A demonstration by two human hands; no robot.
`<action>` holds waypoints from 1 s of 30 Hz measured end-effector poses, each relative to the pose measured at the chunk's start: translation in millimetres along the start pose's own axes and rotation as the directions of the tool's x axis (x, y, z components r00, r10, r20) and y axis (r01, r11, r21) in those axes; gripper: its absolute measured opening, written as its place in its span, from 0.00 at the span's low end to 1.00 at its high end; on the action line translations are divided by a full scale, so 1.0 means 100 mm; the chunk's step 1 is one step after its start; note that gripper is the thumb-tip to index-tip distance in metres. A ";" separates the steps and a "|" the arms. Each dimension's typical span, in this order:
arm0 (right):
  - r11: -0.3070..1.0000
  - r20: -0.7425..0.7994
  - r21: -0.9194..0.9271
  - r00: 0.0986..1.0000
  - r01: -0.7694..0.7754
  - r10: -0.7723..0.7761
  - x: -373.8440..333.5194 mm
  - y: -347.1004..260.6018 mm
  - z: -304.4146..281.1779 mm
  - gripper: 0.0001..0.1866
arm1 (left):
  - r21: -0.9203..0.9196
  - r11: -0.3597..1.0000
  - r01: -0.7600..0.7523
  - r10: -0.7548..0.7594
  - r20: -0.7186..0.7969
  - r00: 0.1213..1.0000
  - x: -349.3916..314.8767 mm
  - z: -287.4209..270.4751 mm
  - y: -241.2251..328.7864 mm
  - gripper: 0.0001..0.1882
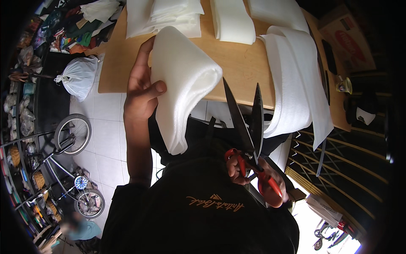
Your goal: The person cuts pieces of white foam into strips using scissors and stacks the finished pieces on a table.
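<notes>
A thick folded piece of white foam sheet [179, 72] is gripped in my left hand [144, 91], its thumb across the front face and the other fingers behind. The folded layers show along its right side. My right hand [258, 180] holds large scissors [247, 144] by their red handles. The dark blades point up and stand apart, just right of the folded foam and not touching it. To their right, long white foam strips [292, 84] drape over the front edge of the wooden table [234, 63].
Stacked white foam sheets [175, 15] and another folded piece [232, 21] lie on the table. A tied white bag [78, 78] and a bicycle [69, 169] stand on the tiled floor at left. A person [80, 228] is at lower left. A cardboard box [347, 38] is at upper right.
</notes>
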State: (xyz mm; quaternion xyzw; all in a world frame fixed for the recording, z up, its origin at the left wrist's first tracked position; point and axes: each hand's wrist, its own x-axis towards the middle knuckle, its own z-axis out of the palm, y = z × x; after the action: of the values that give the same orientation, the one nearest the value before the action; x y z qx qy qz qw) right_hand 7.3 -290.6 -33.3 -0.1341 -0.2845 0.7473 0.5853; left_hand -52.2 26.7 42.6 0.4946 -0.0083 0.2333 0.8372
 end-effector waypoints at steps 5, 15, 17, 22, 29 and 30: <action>0.989 -0.293 -0.114 0.954 -0.096 0.059 -0.02 -0.15 0.42 0.52 | -0.021 0.999 0.044 -0.045 -0.046 0.998 -0.01 -0.01 0.01 0.49; 0.972 -0.345 -0.010 0.913 -0.236 0.218 -0.01 -0.51 0.54 0.49 | 0.077 0.997 0.022 -0.022 0.004 1.000 0.00 0.01 0.09 0.51; 0.968 -0.328 -0.033 0.917 -0.251 0.227 0.02 -0.61 0.59 0.52 | 0.088 0.996 0.012 -0.012 0.010 1.000 0.00 0.00 0.09 0.52; 0.975 -0.252 -0.078 0.951 -0.207 0.181 -0.02 -0.66 0.64 0.53 | 0.170 0.985 0.001 -0.011 0.056 0.998 -0.01 -0.07 0.13 0.52; 0.993 -0.338 -0.058 0.938 -0.100 0.074 -0.28 -0.74 0.71 0.54 | 0.320 0.947 0.003 -0.086 0.244 0.966 0.07 -0.32 0.20 0.54; 0.996 -0.346 -0.048 0.937 -0.079 0.058 -0.31 -0.74 0.72 0.54 | 0.319 0.948 0.009 -0.096 0.258 0.961 0.08 -0.37 0.18 0.54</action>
State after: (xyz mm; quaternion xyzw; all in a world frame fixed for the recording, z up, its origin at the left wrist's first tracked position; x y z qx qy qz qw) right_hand 36.2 -328.0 63.2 -0.2901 -0.1958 0.7234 0.5952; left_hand -60.1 68.1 40.4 0.6488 -0.0719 0.1395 0.7446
